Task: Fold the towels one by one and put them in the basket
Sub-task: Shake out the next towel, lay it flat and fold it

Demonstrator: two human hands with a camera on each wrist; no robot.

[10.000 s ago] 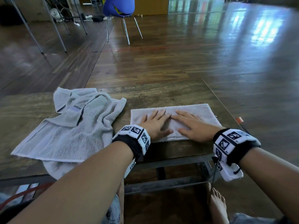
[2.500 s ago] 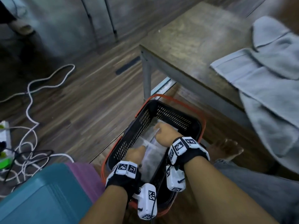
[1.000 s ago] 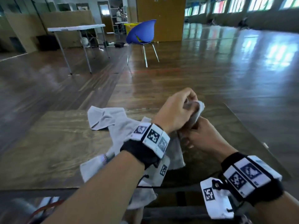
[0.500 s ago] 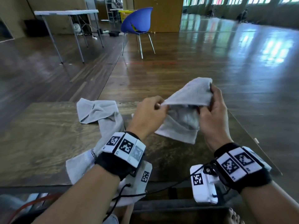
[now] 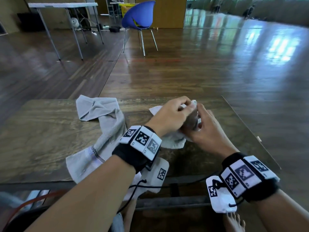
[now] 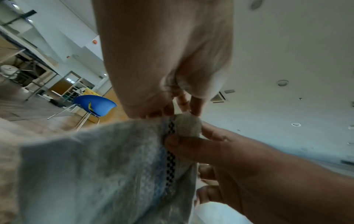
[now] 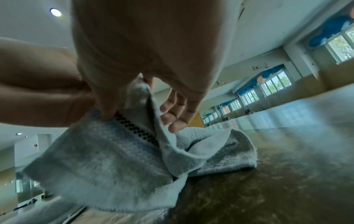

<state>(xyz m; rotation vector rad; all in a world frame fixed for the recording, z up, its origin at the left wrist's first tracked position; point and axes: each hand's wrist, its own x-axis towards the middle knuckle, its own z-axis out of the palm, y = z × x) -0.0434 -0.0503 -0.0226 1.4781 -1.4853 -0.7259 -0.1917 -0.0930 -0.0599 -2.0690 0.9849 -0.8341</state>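
- While a grey towel point(image 5: 107, 129) is lying crumpled on the left half of the wooden table point(image 5: 38, 131), its near end is hanging over the table's front edge, a checkered band showing near that end.
- Low at the left corner, an orange rim, probably the basket point(image 5: 33, 200), is peeking out under the table; too little is showing to be sure.
- Moving right, the left hand point(image 5: 168, 115) is curling its fingers over the top edge of a white towel point(image 5: 173, 141) and pinching it.
- In the left wrist view, that towel's checkered band point(image 6: 171, 153) is sitting right at the pinch.
- Just beside it and touching, the right hand point(image 5: 206, 129) is pinching the same edge with its thumb point(image 7: 107, 109), the other fingers point(image 7: 178, 112) hanging loosely spread.
- Below both hands, the white towel's lower part is resting bunched on the table.
- Far behind, a blue chair point(image 5: 138, 15) is standing on the wooden floor.
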